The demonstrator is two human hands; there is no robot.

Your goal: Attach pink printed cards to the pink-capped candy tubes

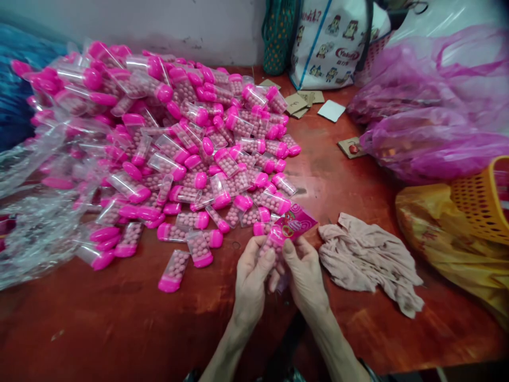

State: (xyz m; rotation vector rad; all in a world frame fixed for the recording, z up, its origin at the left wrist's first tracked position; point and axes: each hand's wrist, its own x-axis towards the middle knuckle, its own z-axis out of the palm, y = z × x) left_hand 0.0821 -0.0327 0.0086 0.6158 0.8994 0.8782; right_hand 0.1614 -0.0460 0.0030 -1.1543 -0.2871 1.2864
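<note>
My left hand (251, 276) and my right hand (304, 273) meet at the front middle of a red-brown table (119, 318). Together they pinch a clear candy container (272, 245) filled with pink balls. A pink printed label (296, 225) lies against it under my right thumb. Both hands are closed round these pieces. Just behind them spreads a large heap of the same clear containers with pink caps (170, 143), covering the left and middle of the table.
A crumpled beige cloth (366, 260) lies right of my hands. Pink plastic bags (433, 111), a yellow bag (449, 249) and an orange basket (483, 199) crowd the right. Clear plastic wrap (35, 228) lies left. Printed bags (334, 42) and card pieces (304, 101) sit at the back.
</note>
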